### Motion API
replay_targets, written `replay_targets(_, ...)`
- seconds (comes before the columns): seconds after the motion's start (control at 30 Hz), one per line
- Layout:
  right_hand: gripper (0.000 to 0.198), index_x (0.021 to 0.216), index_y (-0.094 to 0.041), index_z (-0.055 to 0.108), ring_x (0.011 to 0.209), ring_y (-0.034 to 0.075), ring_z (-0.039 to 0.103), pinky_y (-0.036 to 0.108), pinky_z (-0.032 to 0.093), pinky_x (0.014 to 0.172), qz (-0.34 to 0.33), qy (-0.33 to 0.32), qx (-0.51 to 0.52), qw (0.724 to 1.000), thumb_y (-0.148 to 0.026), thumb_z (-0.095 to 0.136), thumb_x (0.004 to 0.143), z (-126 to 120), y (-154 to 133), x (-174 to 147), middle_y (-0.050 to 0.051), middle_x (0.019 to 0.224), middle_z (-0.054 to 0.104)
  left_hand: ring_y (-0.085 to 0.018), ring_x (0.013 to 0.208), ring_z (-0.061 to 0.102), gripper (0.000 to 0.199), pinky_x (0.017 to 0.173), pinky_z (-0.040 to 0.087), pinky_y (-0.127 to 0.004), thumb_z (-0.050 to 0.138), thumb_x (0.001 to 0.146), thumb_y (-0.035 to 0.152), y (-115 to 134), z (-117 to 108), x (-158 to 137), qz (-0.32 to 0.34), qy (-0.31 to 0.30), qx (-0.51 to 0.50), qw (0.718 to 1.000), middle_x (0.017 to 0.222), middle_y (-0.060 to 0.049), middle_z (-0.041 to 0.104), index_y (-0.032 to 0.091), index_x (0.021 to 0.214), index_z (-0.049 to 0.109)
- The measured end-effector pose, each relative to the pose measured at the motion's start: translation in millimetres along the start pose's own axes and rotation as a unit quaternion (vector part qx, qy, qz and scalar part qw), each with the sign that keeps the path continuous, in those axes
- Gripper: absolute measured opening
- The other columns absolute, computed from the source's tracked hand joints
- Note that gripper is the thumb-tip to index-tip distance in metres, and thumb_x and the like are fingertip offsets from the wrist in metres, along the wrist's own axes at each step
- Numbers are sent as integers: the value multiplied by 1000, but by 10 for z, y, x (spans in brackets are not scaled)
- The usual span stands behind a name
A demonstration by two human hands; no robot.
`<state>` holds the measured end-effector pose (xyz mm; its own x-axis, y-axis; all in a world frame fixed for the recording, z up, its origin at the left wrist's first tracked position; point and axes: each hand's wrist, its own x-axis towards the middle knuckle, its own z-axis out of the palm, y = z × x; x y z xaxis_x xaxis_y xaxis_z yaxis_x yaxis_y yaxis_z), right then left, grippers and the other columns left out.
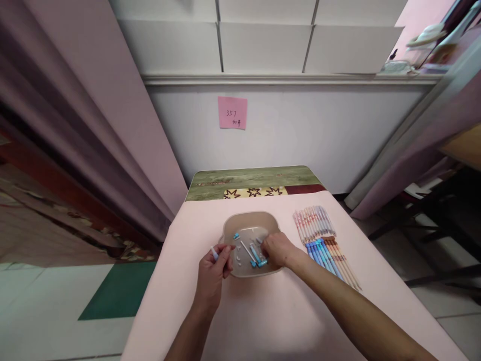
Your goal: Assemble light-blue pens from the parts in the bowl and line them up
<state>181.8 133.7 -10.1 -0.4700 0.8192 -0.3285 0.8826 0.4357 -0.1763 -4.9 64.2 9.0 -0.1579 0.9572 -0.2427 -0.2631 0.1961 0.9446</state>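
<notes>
My left hand (pixel 215 273) is closed in a pinch at the left rim of a beige plastic basin (pixel 251 216). From its fingers sticks a pale bluish-white pen part (pixel 214 252). Inside the basin, at its right side, my right hand (pixel 277 248) has its fingers curled down among loose pen parts; the fingertips are hidden. Close to it lie blue pen pieces (pixel 261 262) and a slim white tube (pixel 247 252). Small clear or white bits (pixel 238 258) and a little blue piece (pixel 236 235) rest on the basin's left floor.
Right of the basin, several pale pens (pixel 313 222) lie in a row, with blue pens (pixel 323 255) and brown-topped pens (pixel 340 258) below them. A pink cloth (pixel 263 316) covers most of the table. A pink note (pixel 232 113) is on the wall behind.
</notes>
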Motion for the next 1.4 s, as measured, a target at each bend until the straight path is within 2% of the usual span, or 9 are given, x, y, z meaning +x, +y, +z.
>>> replay_targets(0.33, 20, 95, -22, 68, 76, 18, 64, 23, 39, 63, 13, 96, 47, 994, -26, 55, 81, -383, 180, -262, 5, 83, 72, -8, 48, 40, 28, 46, 32, -21, 70, 73, 42, 52, -40, -39, 84, -5, 99, 992, 61, 0, 59, 16, 84, 72)
replay_targets(0.47, 17, 88, -20, 69, 65, 12, 57, 21, 35, 59, -7, 208, 206, 956, -23, 55, 79, -493, 160, -415, 0, 73, 67, -17, 81, 59, 19, 71, 45, -25, 66, 78, 35, 44, 94, -31, 181, -14, 155, 971, 95, -7, 67, 21, 85, 75)
replay_targets(0.57, 17, 86, -19, 70, 56, 10, 50, 20, 33, 53, -40, 191, 320, 927, -27, 56, 79, -452, 25, -494, -3, 61, 59, -22, 97, 59, 15, 84, 44, -29, 72, 72, 31, -2, 177, -47, 186, -34, 164, 968, 103, -7, 67, 24, 85, 77)
replay_targets(0.7, 18, 87, -17, 70, 50, 8, 42, 19, 28, 47, -74, 142, 432, 888, -28, 59, 77, -405, -125, -510, -6, 54, 50, -21, 76, 62, 24, 70, 47, -29, 76, 67, 31, -47, 172, -108, 110, -49, 167, 979, 84, -5, 71, 23, 90, 77)
replay_targets(0.83, 16, 86, -16, 69, 49, 7, 43, 17, 28, 46, -89, 109, 487, 862, -24, 60, 75, -436, -207, -463, -7, 52, 49, -24, 82, 64, 24, 74, 48, -32, 71, 73, 30, 6, 129, -181, 163, -69, 224, 958, 87, -5, 72, 25, 96, 75)
replay_targets(0.97, 11, 81, -15, 68, 48, 7, 46, 17, 29, 45, -100, 99, 454, 880, -19, 61, 72, -482, -276, -434, -6, 52, 53, -24, 88, 62, 14, 79, 47, -31, 69, 74, 29, 50, 113, -204, 227, -71, 247, 939, 93, -7, 70, 26, 86, 76)
replay_targets(1.1, 27, 106, -16, 63, 63, 10, 60, 17, 41, 54, -119, 104, 421, 893, -26, 57, 82, -488, -221, -358, -1, 74, 67, -20, 75, 60, 17, 69, 46, -27, 70, 74, 32, 20, 60, -162, 154, -49, 192, 968, 81, -5, 69, 21, 86, 74)
replay_targets(1.23, 23, 100, -19, 67, 83, 16, 65, 22, 45, 71, -7, 133, 129, 983, -21, 48, 88, -352, -28, -161, 5, 91, 71, -16, 72, 57, 21, 68, 45, -25, 72, 72, 33, 19, -42, -118, 120, -20, 137, 983, 79, -3, 68, 18, 87, 71)
replay_targets(1.4, 19, 82, -15, 74, 84, 27, 68, 31, 48, 72, 10, 65, 6, 998, -11, 56, 78, -13, 30, 58, 16, 89, 73, -12, 60, 51, 23, 56, 41, -22, 76, 67, 34, 66, -122, -105, 85, 3, 111, 990, 67, 0, 63, 17, 83, 70)
